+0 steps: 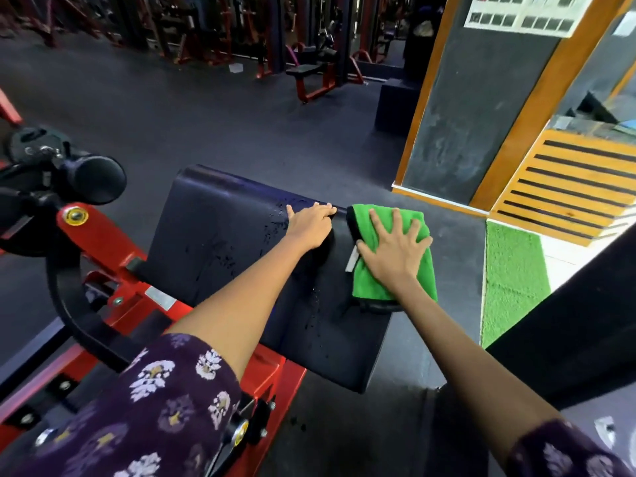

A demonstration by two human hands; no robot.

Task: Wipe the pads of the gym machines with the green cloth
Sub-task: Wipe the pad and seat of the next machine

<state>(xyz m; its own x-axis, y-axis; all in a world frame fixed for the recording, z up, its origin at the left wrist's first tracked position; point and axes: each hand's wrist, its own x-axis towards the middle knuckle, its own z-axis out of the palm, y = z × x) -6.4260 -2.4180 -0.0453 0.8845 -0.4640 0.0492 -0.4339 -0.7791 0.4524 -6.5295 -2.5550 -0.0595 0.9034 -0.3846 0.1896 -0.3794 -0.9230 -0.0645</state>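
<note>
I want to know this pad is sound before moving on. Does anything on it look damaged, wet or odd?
Droplets speckle the black pad left of the green cloth, so that part is unwiped. No tears show.

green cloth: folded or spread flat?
Folded. The green cloth lies as a thick compact rectangle with layered edges, under the right hand on the pad.

Daylight pours in from the right, brightest on the green turf strip point(512, 280) and the pale floor beside it. The far gym hall sits dim, its machines smeared and soft. The black pad point(220, 235) takes a faint sheen along its far edge, droplets glinting. Both forearms are evenly lit and fairly sharp. Wide-angle bending curves the wooden-framed pillar point(481, 98) and stretches the bottom corners.
</note>
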